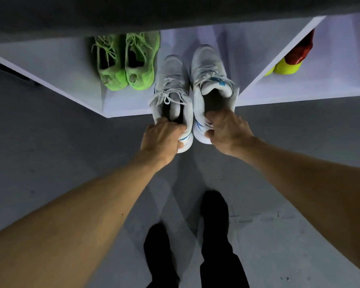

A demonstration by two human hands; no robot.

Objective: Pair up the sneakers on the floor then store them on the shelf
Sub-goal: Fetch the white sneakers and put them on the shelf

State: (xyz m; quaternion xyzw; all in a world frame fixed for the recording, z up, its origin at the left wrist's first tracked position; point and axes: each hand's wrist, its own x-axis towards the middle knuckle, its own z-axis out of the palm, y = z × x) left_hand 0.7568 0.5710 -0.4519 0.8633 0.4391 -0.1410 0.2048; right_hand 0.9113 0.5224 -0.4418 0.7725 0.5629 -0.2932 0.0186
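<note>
The fingers of the left hand are curled into the heel opening of the left white sneaker, thumb against its heel, clamped on it. The fingers of the right hand hook over the collar of the right white sneaker the same way, thumb tucked under at the heel counter. Both sneakers point toward twelve o'clock, side by side and touching along their inner edges. Their toes lie over the white shelf, while their heels hang out past its front edge, over the grey floor. At ten o'clock from them a green pair sits already stored; at two o'clock, in the next compartment, a yellow-and-red shoe shows.

This looks like the storing step for the white pair. The next move likely calls for pushing both toward twelve o'clock until the heels clear the edge, keeping them parallel and off the green pair, then letting go.
</note>
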